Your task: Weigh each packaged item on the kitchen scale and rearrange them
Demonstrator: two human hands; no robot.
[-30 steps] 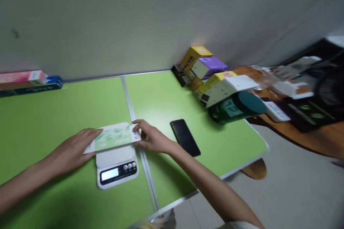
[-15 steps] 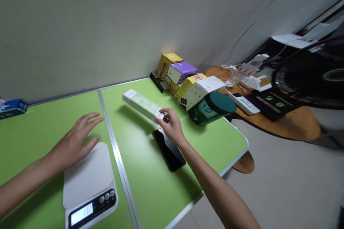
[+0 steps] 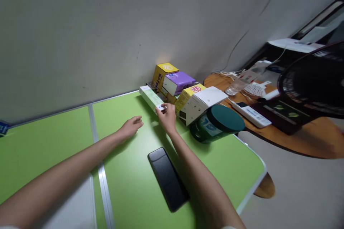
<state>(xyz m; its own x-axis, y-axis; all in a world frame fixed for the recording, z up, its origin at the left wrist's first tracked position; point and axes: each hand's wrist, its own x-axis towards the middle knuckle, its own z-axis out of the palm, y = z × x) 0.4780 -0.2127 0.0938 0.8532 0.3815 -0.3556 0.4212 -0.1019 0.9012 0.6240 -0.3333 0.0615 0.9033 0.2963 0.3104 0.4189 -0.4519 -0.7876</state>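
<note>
My right hand [image 3: 167, 117] grips the near end of a long, slim white and pale green box [image 3: 151, 97]. The box's far end reaches in front of the yellow "WATER" box [image 3: 160, 73], beside the dark box partly hidden behind it. My left hand [image 3: 131, 127] is over the green table [image 3: 120, 114], to the left of the slim box, holding nothing; its fingers stretch forward. A black phone [image 3: 168, 179] lies on the table beside my right forearm. Under my left forearm, the white scale [image 3: 77, 207] shows only in part.
Right of my right hand are a purple-topped box [image 3: 181, 78], a white box [image 3: 206, 100] and a dark green tub [image 3: 217, 123]. A wooden side table [image 3: 309, 139] holds a bottle [image 3: 240, 80] and a white power strip [image 3: 252, 113]. A black fan [image 3: 317, 78] stands far right.
My right hand has carried the slim box back toward the boxes by the wall. My left hand has moved from above the scale to the right, past the table seam. The view has shifted.
</note>
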